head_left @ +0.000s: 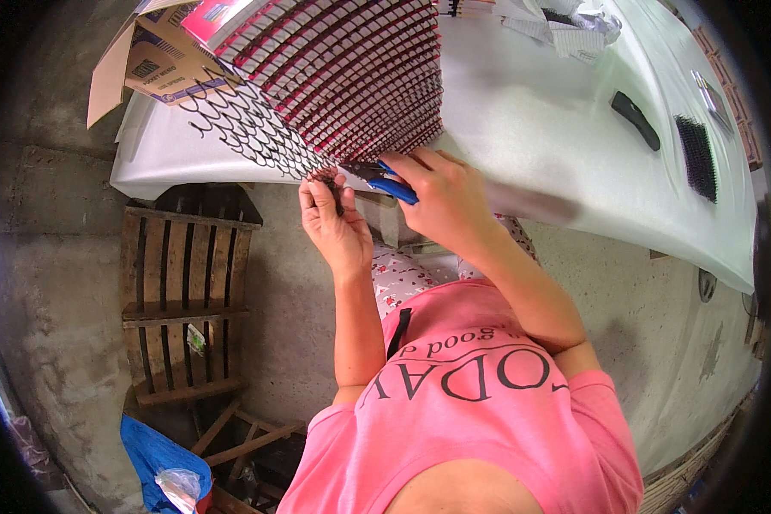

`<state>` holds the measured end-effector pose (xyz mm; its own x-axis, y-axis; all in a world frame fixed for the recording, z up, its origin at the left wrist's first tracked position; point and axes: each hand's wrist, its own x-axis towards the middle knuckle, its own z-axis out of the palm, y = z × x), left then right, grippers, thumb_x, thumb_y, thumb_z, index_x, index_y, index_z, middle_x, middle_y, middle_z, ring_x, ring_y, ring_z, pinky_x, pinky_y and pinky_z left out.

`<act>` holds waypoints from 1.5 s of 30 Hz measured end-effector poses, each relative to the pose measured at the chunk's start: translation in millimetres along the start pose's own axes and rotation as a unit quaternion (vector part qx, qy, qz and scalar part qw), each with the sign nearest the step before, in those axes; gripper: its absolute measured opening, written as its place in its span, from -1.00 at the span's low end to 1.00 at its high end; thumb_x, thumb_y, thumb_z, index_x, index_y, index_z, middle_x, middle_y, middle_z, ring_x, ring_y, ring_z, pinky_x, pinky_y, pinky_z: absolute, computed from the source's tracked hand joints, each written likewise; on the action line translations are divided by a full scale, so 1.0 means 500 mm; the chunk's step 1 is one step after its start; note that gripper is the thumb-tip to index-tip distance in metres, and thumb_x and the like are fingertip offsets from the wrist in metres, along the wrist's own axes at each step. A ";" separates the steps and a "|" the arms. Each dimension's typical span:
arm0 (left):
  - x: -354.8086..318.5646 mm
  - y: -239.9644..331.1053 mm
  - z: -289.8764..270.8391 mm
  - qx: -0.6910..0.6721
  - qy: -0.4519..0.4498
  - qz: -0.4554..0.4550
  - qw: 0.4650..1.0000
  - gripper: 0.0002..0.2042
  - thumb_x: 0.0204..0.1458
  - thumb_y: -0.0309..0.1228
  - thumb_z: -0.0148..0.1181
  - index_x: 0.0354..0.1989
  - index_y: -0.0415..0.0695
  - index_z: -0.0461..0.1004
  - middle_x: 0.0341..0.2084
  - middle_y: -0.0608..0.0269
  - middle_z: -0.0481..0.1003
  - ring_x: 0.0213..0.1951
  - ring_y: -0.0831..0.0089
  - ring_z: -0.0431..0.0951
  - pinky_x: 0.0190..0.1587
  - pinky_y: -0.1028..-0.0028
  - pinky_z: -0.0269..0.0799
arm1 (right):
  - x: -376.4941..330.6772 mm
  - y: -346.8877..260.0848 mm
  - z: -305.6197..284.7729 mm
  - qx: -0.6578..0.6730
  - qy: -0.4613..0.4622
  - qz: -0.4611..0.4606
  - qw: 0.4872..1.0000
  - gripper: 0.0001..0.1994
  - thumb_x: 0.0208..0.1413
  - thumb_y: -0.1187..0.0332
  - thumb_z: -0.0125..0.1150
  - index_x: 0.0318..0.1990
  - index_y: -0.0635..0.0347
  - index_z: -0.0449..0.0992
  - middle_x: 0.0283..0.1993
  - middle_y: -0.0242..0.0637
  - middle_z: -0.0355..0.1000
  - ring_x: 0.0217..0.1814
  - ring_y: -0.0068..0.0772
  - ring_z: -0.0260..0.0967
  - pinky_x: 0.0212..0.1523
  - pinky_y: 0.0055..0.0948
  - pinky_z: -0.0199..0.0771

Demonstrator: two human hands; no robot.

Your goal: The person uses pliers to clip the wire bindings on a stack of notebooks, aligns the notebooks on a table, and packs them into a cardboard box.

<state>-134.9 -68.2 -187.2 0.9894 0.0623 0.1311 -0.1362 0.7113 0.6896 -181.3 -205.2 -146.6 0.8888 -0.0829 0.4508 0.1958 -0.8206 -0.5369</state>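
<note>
1 pr pliers in RH; dk clump in LH.

The camera sits on the wearer's head, the left of two worn side by side, and looks steeply down past the chest. The pink shirt fills the bottom of its view, very close, while the left hand and right hand show farther off, above the middle. The white-covered table spreads across the top, the side the wearer faces. The lens takes in plenty around us: concrete floor below, a slatted wooden frame off to the wearer's left. Fisheye glass bows the table's front edge into an arc, and black closes the corners.
</note>
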 end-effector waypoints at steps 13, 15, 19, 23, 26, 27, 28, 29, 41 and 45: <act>0.005 0.041 0.018 0.009 -0.039 -0.037 0.999 -0.84 0.13 -0.40 0.10 -0.16 -0.17 0.41 -0.25 0.31 0.47 -0.24 0.60 0.47 -0.27 0.67 0.52 | 0.008 -0.031 -0.033 -0.093 0.070 -0.043 0.992 -0.58 -0.22 0.28 0.30 -0.10 -0.01 0.43 -0.27 -0.41 0.32 -0.14 -0.33 0.30 -0.13 -0.19 0.19; 0.004 0.044 0.032 0.048 -0.041 -0.022 0.998 -0.89 0.10 -0.42 0.15 -0.23 -0.14 0.43 -0.34 0.40 0.49 -0.34 0.70 0.45 -0.32 0.70 0.48 | 0.005 -0.035 -0.034 -0.073 0.050 -0.027 0.996 -0.61 -0.21 0.28 0.30 -0.13 0.00 0.43 -0.27 -0.40 0.32 -0.16 -0.32 0.31 -0.16 -0.18 0.21; 0.007 0.043 0.028 0.076 -0.045 0.012 0.996 -0.89 0.10 -0.43 0.16 -0.26 -0.17 0.44 -0.35 0.34 0.48 -0.34 0.67 0.44 -0.39 0.69 0.39 | 0.008 -0.041 -0.032 -0.057 0.053 -0.024 0.997 -0.64 -0.21 0.29 0.30 -0.17 0.02 0.43 -0.28 -0.37 0.33 -0.19 -0.29 0.34 -0.26 -0.18 0.27; 0.009 0.040 0.023 0.098 -0.058 0.024 0.993 -0.89 0.14 -0.41 0.10 -0.24 -0.17 0.43 -0.32 0.35 0.46 -0.32 0.66 0.41 -0.38 0.69 0.34 | 0.011 -0.035 -0.027 -0.037 0.031 -0.016 0.999 -0.65 -0.23 0.33 0.30 -0.18 0.01 0.45 -0.30 -0.36 0.34 -0.21 -0.27 0.35 -0.31 -0.20 0.32; 0.007 0.037 0.030 0.084 -0.042 0.028 0.995 -0.88 0.15 -0.41 0.10 -0.22 -0.18 0.41 -0.32 0.32 0.45 -0.32 0.66 0.41 -0.38 0.70 0.35 | 0.011 -0.019 -0.018 0.000 0.004 0.000 1.000 -0.66 -0.23 0.34 0.30 -0.18 0.00 0.46 -0.30 -0.36 0.35 -0.22 -0.26 0.36 -0.31 -0.22 0.33; 0.006 0.035 0.033 0.077 -0.034 0.029 0.996 -0.87 0.15 -0.41 0.10 -0.20 -0.18 0.41 -0.32 0.32 0.45 -0.32 0.67 0.41 -0.38 0.70 0.35 | 0.010 -0.020 -0.019 0.009 0.001 0.005 1.000 -0.66 -0.23 0.35 0.29 -0.18 -0.01 0.47 -0.30 -0.36 0.35 -0.22 -0.25 0.35 -0.30 -0.22 0.33; 0.005 0.037 0.036 0.066 -0.029 0.025 0.997 -0.87 0.15 -0.42 0.10 -0.20 -0.18 0.40 -0.32 0.31 0.46 -0.32 0.67 0.41 -0.39 0.71 0.35 | 0.009 -0.021 -0.021 0.017 -0.003 0.009 1.000 -0.65 -0.23 0.35 0.29 -0.17 -0.02 0.48 -0.30 -0.35 0.35 -0.21 -0.25 0.35 -0.28 -0.22 0.33; 0.002 0.040 0.036 0.057 -0.022 0.021 0.998 -0.87 0.15 -0.42 0.10 -0.19 -0.18 0.40 -0.32 0.30 0.46 -0.32 0.67 0.41 -0.39 0.72 0.36 | 0.010 -0.022 -0.025 -0.002 0.015 -0.004 1.000 -0.64 -0.22 0.36 0.30 -0.16 -0.01 0.48 -0.30 -0.38 0.36 -0.20 -0.26 0.35 -0.25 -0.23 0.31; -0.002 0.061 0.032 0.054 -0.045 -0.004 0.997 -0.79 0.15 -0.44 0.07 -0.06 -0.22 0.37 -0.30 0.26 0.46 -0.32 0.65 0.45 -0.39 0.73 0.41 | 0.016 -0.050 -0.057 -0.085 0.086 -0.036 0.992 -0.56 -0.26 0.36 0.32 -0.09 -0.04 0.46 -0.25 -0.45 0.35 -0.14 -0.33 0.29 -0.12 -0.23 0.14; -0.003 0.063 0.037 0.058 -0.047 -0.006 0.997 -0.82 0.15 -0.44 0.08 -0.10 -0.21 0.38 -0.29 0.25 0.47 -0.31 0.64 0.45 -0.39 0.72 0.42 | 0.017 -0.050 -0.055 -0.087 0.071 -0.035 0.993 -0.57 -0.26 0.37 0.32 -0.10 -0.03 0.46 -0.26 -0.44 0.35 -0.14 -0.32 0.31 -0.13 -0.23 0.17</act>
<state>-141.5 -58.8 -152.5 0.9825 -0.0155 0.1857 -0.1353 0.6254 0.7685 -190.0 -200.7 -109.8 0.8054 -0.0909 0.5858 0.1695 -0.9116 -0.3745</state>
